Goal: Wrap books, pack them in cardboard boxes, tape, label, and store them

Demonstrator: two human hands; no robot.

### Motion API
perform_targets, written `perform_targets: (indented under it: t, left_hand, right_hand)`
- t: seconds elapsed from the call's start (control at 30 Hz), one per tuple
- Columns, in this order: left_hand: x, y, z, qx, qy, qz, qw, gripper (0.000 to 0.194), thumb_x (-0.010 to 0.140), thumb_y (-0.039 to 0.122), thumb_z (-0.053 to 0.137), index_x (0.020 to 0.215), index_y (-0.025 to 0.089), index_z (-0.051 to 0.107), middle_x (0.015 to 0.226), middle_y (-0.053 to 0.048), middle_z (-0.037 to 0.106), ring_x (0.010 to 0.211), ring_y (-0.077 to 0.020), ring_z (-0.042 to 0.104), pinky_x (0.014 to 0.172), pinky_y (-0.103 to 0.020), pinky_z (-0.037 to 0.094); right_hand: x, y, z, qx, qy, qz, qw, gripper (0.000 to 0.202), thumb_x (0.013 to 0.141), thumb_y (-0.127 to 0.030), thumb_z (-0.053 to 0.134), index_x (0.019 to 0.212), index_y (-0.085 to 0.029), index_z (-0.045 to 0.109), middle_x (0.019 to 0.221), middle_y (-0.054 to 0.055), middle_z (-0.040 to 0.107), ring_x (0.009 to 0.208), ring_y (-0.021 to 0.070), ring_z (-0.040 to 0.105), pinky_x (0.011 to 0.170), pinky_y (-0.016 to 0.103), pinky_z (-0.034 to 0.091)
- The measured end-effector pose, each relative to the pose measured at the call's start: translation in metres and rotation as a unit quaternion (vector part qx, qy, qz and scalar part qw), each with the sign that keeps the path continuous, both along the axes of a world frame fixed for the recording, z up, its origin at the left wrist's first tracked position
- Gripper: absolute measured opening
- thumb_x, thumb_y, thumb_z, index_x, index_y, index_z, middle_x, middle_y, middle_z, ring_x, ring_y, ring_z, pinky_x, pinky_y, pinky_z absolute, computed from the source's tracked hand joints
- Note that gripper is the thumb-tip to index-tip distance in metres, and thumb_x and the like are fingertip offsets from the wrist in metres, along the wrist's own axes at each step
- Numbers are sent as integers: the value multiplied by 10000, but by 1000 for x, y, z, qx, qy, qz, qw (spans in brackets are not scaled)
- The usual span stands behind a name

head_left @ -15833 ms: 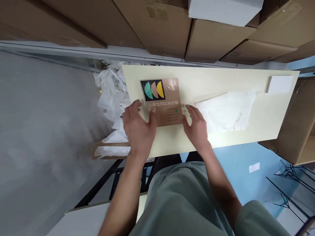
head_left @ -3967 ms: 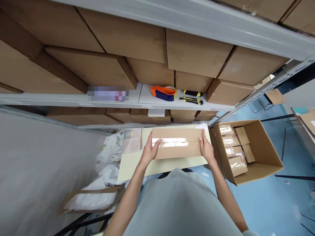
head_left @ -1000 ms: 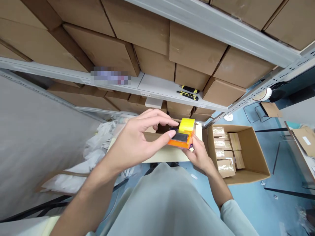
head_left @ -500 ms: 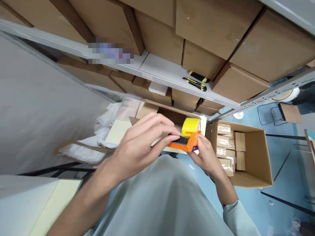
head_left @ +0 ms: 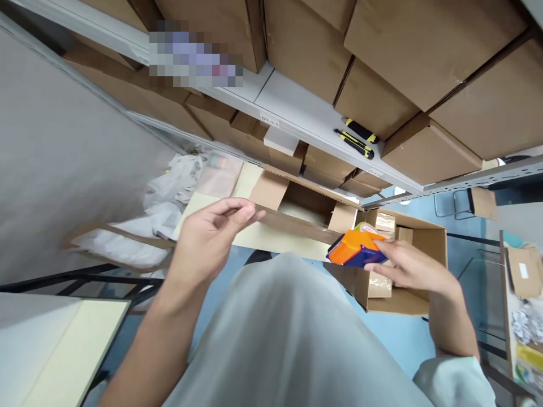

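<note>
My right hand grips an orange and dark blue tape dispenser, turned so that its black end points left. A bit of the yellow tape roll shows behind the orange body. My left hand is apart from the dispenser, thumb and fingertips pinched together; whether anything thin is between them I cannot make out. Between and beyond my hands, a cardboard box stands on a pale yellow surface, its top flaps open.
Right of the box, a larger open carton holds several small taped boxes. Two utility knives lie on the shelf ahead, among cardboard boxes. White plastic bags lie at left beside the grey wall.
My hands have parted: the left came off the dispenser and moved left, while the right carried the dispenser right and turned it over. The open box shows more fully, as the view shifted.
</note>
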State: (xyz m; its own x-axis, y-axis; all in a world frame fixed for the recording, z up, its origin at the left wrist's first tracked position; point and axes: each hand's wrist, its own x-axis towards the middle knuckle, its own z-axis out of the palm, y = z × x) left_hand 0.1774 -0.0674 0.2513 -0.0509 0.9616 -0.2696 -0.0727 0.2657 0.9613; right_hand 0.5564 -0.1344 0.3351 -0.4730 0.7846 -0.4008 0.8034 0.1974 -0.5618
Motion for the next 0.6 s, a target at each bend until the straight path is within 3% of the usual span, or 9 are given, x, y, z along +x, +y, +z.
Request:
perform_targets:
  t: [0.17,0.27,0.43,0.6]
  left_hand:
    - [2,14,-37,-51,-142,31,988,525,717,625,975,908,205,725,819,1,681,870,-194,729,1128,-564,636]
    - [-4,26,-48,-61,-181,38,981,518,716,600,973,916,194,721,857,3,674,870,-163,694,1134,-563,625]
    - [-21,42,-61,-90,-222,25,971,493,703,563,988,891,190,727,911,-1,674,873,-147,675,1122,-546,623]
    - [-31,54,-71,-128,-227,-13,965,491,721,591,965,899,199,730,889,-7,674,902,-172,686,1125,-542,620]
  right_hand:
    - [-13,73,31,-91,-70,12,993,492,1065,-688,617,1103,-209,726,826,42,718,664,206,591,646,344,440]
    - [-26,115,33,-170,-66,2,983,569,1027,-736,640,1078,-177,737,881,51,738,729,198,623,661,322,459]
    - [-39,159,6,-318,6,-5,948,574,975,-734,721,1008,-162,731,899,46,757,801,179,661,727,291,504]
    - [-46,165,-21,-377,42,-18,925,571,967,-712,744,1002,-142,730,890,45,782,786,154,673,748,271,526]
